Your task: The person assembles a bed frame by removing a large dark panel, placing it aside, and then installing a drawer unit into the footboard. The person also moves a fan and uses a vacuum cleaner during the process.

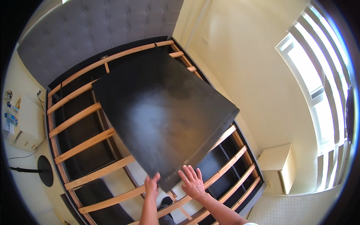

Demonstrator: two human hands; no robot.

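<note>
A large flat black panel point(161, 108) lies at a slant over the slats of a bed frame, its near corner pointing toward me. My left hand point(151, 184) grips the panel's left edge close to that corner; some of its fingers are hidden. On the other side of the corner, my right hand point(193, 184) has its fingers stretched apart against the lower right edge. Light wooden slats point(84, 134) run across the bed frame on both sides of the panel. Dark boards point(80, 144) show beneath the slats.
A grey tufted headboard point(112, 24) rises at the far end. White cabinets stand on the left point(30, 122) and right point(279, 165). A round black stand base point(45, 171) is on the left floor. Beyond the right wall's corner is a window with blinds point(309, 71).
</note>
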